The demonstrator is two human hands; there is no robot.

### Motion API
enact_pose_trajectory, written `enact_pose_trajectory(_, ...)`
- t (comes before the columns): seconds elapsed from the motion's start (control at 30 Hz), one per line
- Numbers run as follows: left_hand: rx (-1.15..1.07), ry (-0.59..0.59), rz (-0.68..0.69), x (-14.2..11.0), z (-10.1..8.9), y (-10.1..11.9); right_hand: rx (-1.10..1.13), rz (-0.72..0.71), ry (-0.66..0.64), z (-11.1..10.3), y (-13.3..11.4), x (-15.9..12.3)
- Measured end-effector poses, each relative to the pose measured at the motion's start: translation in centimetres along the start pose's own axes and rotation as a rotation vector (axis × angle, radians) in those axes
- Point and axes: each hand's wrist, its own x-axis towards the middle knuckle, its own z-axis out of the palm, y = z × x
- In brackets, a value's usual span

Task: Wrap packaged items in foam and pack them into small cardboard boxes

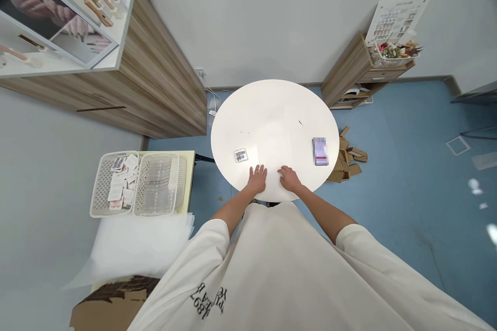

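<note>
Both of my hands lie flat on the near edge of a round white table. My left hand has its fingers stretched out, palm down, a ring on one finger, and holds nothing. My right hand rests beside it, fingers spread, also holding nothing. A small clear case with dark dots lies on the table just left of my left hand. A purple and white box lies towards the table's right edge, a little beyond my right hand.
Left of me a low yellow stand carries two white baskets with packets and clear trays. A wooden cabinet stands at the back left, a small wooden shelf unit at the back right. Cardboard scraps lie on the blue floor.
</note>
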Motion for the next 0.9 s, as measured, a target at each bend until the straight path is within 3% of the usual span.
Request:
enact_pose_trajectory(0.2, -0.073, 0.071, -0.004, 1.2, -1.2, -1.6, -0.095, 0.038, -0.103, 0.2, 0.1, 0.0)
enact_pose_trajectory(0.37, -0.094, 0.25, -0.141, 0.8, -4.1, -6.1, -0.083, 0.06, -0.091, 0.2, -0.4, 0.4)
enact_pose_trajectory(0.57, -0.105, 0.234, -0.238, 0.8, -6.2, -11.2, -0.057, 0.086, -0.027, -0.1, -0.9, 0.0)
enact_pose_trajectory(0.9, 0.004, 0.26, -0.177, 1.7, -6.0, -12.8, -0.032, 0.18, -0.028, -0.2, -0.4, -0.9)
